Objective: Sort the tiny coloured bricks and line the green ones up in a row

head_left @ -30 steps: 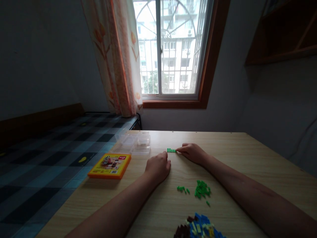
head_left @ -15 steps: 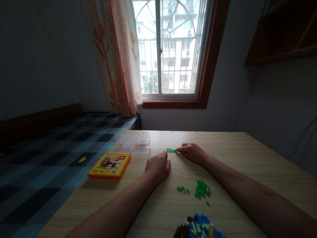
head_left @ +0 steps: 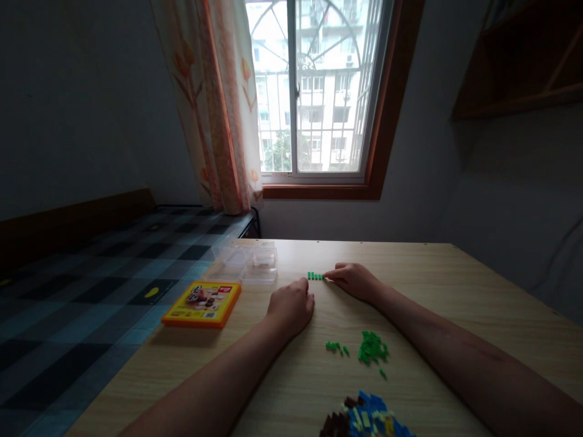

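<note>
Between the two hands, on the wooden tabletop (head_left: 437, 285), lies a short row of small green toy bricks (head_left: 315, 276), just beyond the left hand (head_left: 290, 306) and at the fingertips of the right hand (head_left: 353, 280). The left is loosely curled on the wood, and whether anything sits inside it cannot be told; the right reaches in narrow, its extended forefinger at the row's end brick, though whether it pinches or merely touches is unclear. A loose green brick pile (head_left: 372, 348) lies nearer the viewer, between the forearms.
</note>
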Demonstrator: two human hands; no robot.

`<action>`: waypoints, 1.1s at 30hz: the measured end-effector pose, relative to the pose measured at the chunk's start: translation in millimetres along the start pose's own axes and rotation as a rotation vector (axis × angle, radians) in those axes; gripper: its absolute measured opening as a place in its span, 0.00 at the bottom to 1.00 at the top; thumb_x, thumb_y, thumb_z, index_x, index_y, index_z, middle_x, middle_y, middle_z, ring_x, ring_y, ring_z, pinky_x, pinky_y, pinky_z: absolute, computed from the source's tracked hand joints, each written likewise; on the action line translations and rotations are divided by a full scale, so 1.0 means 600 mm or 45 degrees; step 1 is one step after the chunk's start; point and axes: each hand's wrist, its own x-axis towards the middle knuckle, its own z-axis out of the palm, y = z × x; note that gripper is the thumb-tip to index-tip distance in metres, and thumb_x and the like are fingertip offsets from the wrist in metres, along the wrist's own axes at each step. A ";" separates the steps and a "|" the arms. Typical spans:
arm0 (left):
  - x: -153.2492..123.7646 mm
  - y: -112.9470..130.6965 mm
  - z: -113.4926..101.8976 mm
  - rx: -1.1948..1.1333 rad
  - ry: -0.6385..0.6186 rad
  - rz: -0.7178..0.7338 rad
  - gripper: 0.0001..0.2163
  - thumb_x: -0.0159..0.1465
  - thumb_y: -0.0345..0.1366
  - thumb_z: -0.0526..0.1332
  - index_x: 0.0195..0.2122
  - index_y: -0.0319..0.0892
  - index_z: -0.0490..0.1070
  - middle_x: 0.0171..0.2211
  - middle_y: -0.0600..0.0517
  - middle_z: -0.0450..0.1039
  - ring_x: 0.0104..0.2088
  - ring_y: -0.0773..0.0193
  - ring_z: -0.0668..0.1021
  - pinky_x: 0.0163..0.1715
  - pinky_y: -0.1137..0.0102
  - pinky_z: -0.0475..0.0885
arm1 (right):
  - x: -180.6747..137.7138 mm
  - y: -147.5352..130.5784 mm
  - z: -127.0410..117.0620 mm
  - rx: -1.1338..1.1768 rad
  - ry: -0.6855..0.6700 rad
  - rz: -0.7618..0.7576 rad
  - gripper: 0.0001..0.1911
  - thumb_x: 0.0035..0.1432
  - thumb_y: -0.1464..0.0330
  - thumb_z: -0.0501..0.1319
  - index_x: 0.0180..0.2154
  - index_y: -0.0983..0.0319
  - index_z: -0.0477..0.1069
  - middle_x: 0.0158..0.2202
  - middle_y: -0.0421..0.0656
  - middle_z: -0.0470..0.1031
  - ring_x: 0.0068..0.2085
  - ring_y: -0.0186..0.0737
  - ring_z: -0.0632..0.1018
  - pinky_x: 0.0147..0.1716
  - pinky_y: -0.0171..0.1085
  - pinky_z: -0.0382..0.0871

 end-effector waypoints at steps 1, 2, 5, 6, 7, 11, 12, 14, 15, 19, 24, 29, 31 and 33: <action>0.000 -0.001 0.001 0.000 0.002 0.000 0.09 0.66 0.40 0.52 0.40 0.43 0.67 0.39 0.46 0.78 0.38 0.53 0.80 0.33 0.65 0.68 | 0.000 0.001 0.001 0.007 0.014 0.003 0.14 0.66 0.66 0.56 0.46 0.53 0.80 0.34 0.43 0.77 0.32 0.36 0.77 0.33 0.32 0.64; 0.000 -0.001 0.001 -0.001 0.002 -0.001 0.09 0.66 0.40 0.52 0.40 0.43 0.67 0.39 0.46 0.78 0.38 0.53 0.80 0.33 0.65 0.68 | 0.000 0.002 0.002 0.018 0.033 0.009 0.14 0.66 0.66 0.56 0.46 0.53 0.80 0.34 0.43 0.77 0.32 0.36 0.77 0.34 0.33 0.65; 0.000 -0.002 0.002 -0.007 0.000 -0.006 0.09 0.66 0.40 0.53 0.40 0.43 0.68 0.39 0.46 0.78 0.38 0.53 0.80 0.33 0.65 0.68 | 0.001 0.005 0.007 0.065 0.089 0.038 0.14 0.65 0.67 0.56 0.46 0.54 0.80 0.34 0.43 0.78 0.32 0.36 0.76 0.34 0.33 0.65; 0.000 -0.002 0.002 -0.008 -0.001 -0.008 0.09 0.66 0.40 0.53 0.40 0.43 0.68 0.39 0.46 0.78 0.38 0.53 0.80 0.33 0.65 0.68 | 0.001 0.006 0.008 0.081 0.106 0.048 0.14 0.65 0.67 0.56 0.46 0.55 0.80 0.34 0.44 0.78 0.32 0.36 0.76 0.34 0.34 0.66; 0.001 -0.001 0.002 -0.007 0.001 -0.010 0.09 0.66 0.41 0.53 0.40 0.43 0.68 0.39 0.46 0.78 0.38 0.53 0.80 0.33 0.65 0.68 | 0.002 0.007 0.009 0.097 0.123 0.059 0.14 0.66 0.67 0.56 0.46 0.56 0.80 0.34 0.44 0.78 0.32 0.37 0.76 0.35 0.34 0.66; 0.001 0.001 0.000 0.004 -0.005 -0.014 0.09 0.66 0.40 0.52 0.41 0.43 0.68 0.39 0.45 0.78 0.37 0.53 0.80 0.33 0.65 0.68 | 0.001 0.012 0.014 0.111 0.193 0.137 0.16 0.65 0.67 0.55 0.49 0.57 0.78 0.34 0.44 0.78 0.31 0.37 0.75 0.36 0.36 0.68; 0.001 0.002 0.000 0.007 -0.009 -0.012 0.09 0.66 0.40 0.52 0.41 0.43 0.68 0.39 0.45 0.78 0.37 0.53 0.80 0.33 0.65 0.68 | 0.001 0.013 0.015 0.100 0.203 0.161 0.16 0.65 0.67 0.56 0.50 0.56 0.77 0.35 0.43 0.78 0.30 0.37 0.74 0.36 0.36 0.68; 0.002 0.003 -0.001 0.019 -0.011 -0.012 0.10 0.66 0.41 0.52 0.41 0.43 0.68 0.39 0.45 0.78 0.37 0.53 0.80 0.33 0.65 0.69 | -0.001 0.017 0.017 0.075 0.225 0.204 0.17 0.64 0.67 0.56 0.53 0.56 0.75 0.35 0.42 0.77 0.30 0.37 0.74 0.35 0.37 0.68; 0.002 0.003 0.000 0.027 -0.011 -0.010 0.10 0.66 0.41 0.52 0.41 0.43 0.69 0.38 0.45 0.78 0.37 0.53 0.80 0.33 0.65 0.69 | -0.002 0.020 0.018 0.065 0.239 0.219 0.18 0.63 0.67 0.57 0.54 0.56 0.73 0.35 0.42 0.77 0.30 0.37 0.74 0.36 0.37 0.68; 0.003 0.002 0.001 0.063 -0.019 0.005 0.11 0.66 0.42 0.51 0.40 0.43 0.69 0.38 0.45 0.78 0.38 0.52 0.80 0.33 0.65 0.69 | -0.004 0.026 0.019 -0.003 0.259 0.231 0.25 0.61 0.66 0.59 0.59 0.59 0.67 0.41 0.46 0.77 0.41 0.43 0.75 0.45 0.42 0.68; 0.007 -0.001 0.004 0.089 -0.014 0.033 0.13 0.66 0.43 0.50 0.40 0.43 0.71 0.39 0.44 0.79 0.39 0.52 0.80 0.34 0.64 0.70 | -0.003 0.019 0.018 -0.201 0.084 0.336 0.38 0.61 0.57 0.59 0.69 0.56 0.50 0.65 0.52 0.61 0.64 0.53 0.62 0.60 0.53 0.55; 0.006 -0.003 0.001 0.112 -0.039 0.082 0.15 0.67 0.43 0.49 0.38 0.42 0.73 0.38 0.43 0.79 0.38 0.52 0.80 0.34 0.65 0.69 | -0.019 0.007 0.015 -0.145 -0.121 0.496 0.39 0.65 0.53 0.53 0.70 0.55 0.41 0.70 0.54 0.50 0.69 0.56 0.52 0.63 0.61 0.45; 0.004 -0.004 -0.002 0.102 -0.039 0.134 0.16 0.67 0.43 0.50 0.36 0.42 0.74 0.36 0.43 0.79 0.37 0.52 0.80 0.33 0.65 0.68 | -0.036 0.002 0.010 -0.091 -0.164 0.500 0.38 0.65 0.52 0.52 0.70 0.55 0.41 0.70 0.54 0.50 0.69 0.57 0.52 0.63 0.62 0.43; 0.002 -0.005 -0.006 0.077 -0.034 0.204 0.16 0.67 0.45 0.51 0.33 0.42 0.74 0.34 0.44 0.79 0.36 0.53 0.80 0.32 0.65 0.68 | -0.058 -0.004 0.003 -0.042 -0.180 0.482 0.38 0.65 0.51 0.52 0.70 0.55 0.43 0.69 0.54 0.51 0.69 0.58 0.52 0.63 0.63 0.42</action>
